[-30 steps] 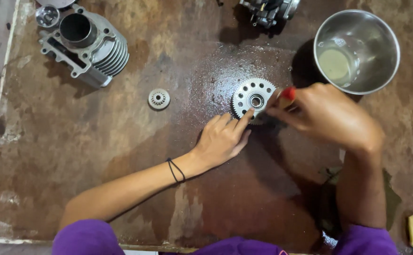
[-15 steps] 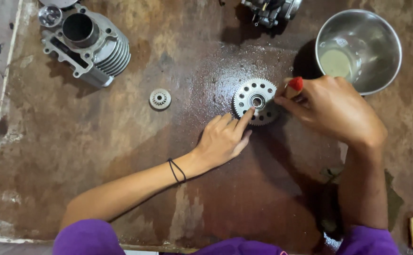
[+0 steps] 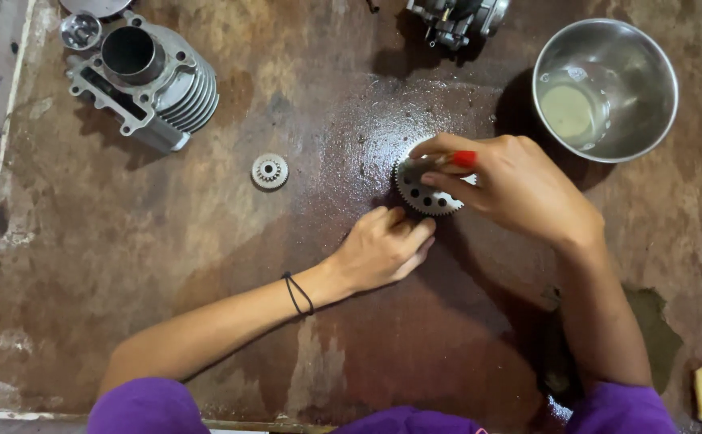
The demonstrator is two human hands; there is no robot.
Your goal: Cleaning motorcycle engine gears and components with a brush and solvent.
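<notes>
R fingers (image 3: 447,182) curled down over the toothed gear disc (image 3: 425,193), thumb side on top, tips on its face and upper rim; something red-tipped (image 3: 464,158) pinched betw thumb and index, prob a small brush or tool, can't tell which. So right hand (image 3: 520,189) is closed on that tool and pressing on the gear. L fingers (image 3: 412,235) folded loose, holding nothing, tips just touching or just shy of the gear's lower edge, can't tell which.

Key relation: gear sits at 12–1 o'clock from left hand (image 3: 379,255), at 9 o'clock from R palm. R hand nearer, already on it.

Gear lies flat on wet patch of the brown worktable (image 3: 206,265), centre-right. Round part, so no long axis in plane; its bore axis points straight up at cam. Ring of holes visible on lower half, upper half hidden under R fingers.

Rest, big to small: finned engine cylinder (image 3: 146,76) at 10 o'clock, well apart; steel bowl (image 3: 608,84) w/ pale liquid at 2 o'clock, near R hand; carb-like part (image 3: 455,16) at 12, top edge; small pinion gear (image 3: 270,170) at 9, apart.
</notes>
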